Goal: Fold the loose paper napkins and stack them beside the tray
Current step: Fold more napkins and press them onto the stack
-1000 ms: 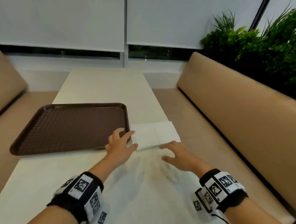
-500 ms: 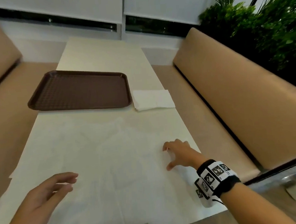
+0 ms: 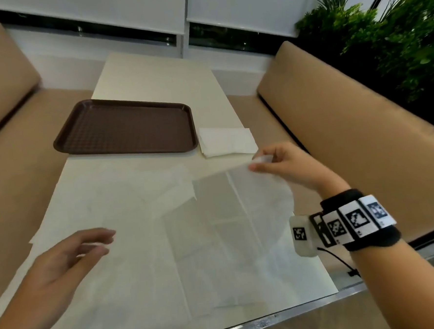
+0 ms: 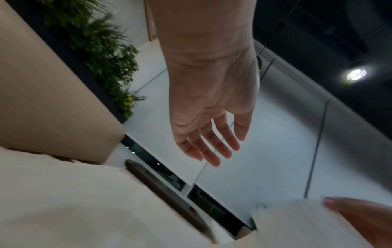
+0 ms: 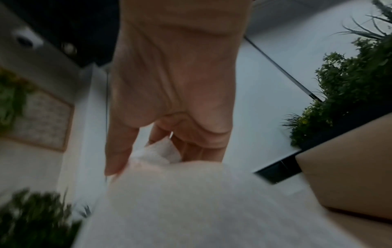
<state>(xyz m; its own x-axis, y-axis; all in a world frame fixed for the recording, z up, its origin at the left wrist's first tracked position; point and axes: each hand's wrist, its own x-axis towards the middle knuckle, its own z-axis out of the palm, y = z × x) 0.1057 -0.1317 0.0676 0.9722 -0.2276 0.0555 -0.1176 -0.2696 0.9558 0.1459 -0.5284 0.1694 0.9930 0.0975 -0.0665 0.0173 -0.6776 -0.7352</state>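
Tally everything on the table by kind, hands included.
Brown tray: 1
Folded napkin stack: 1
Lifted napkin, pinched by the right hand: 1
Flat loose napkins: several, overlapping, no sure count
Hands: 2, counting the left hand, which holds nothing
Total: 5, plus the uncounted flat napkins

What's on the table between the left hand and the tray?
Only loose napkins, lying flat and overlapping; the head view shows it. The left hand hovers open over them, and the tray holds nothing.
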